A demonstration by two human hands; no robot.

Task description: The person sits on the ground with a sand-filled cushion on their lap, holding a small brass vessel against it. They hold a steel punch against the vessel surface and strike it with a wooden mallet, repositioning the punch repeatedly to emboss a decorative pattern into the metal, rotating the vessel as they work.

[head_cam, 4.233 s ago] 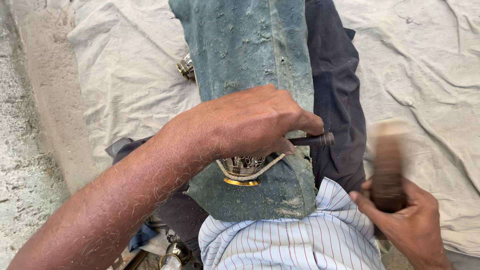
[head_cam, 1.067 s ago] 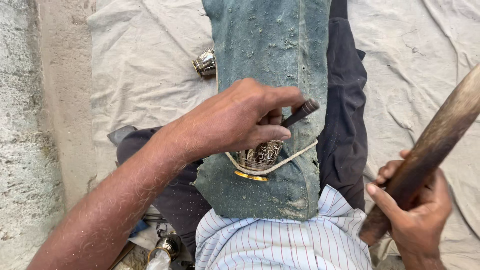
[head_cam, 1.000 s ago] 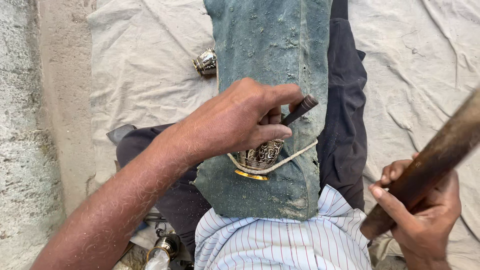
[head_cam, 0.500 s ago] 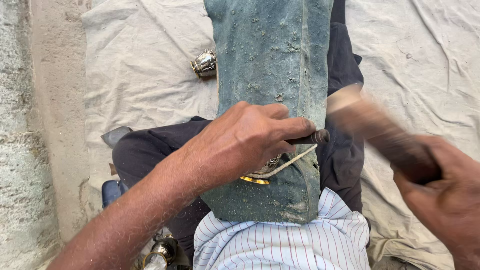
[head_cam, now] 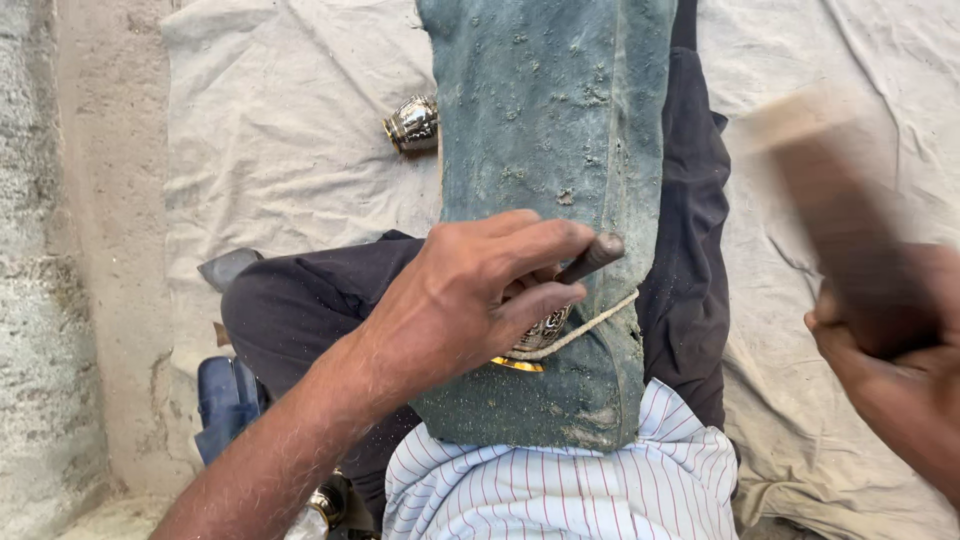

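Left hand pinches a dark punch onto a small engraved metal piece, roped to the green block's near end, while the right hand grips a blurry wooden mallet.

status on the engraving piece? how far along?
Done: the small metal piece under the cord on the green block already shows dense pattern. In hand: left hand sets the punch on it; right hand holds the blurred wooden mallet raised. Left: cannot tell, the hand covers most of it. A similar patterned vessel lies aside on the cloth.
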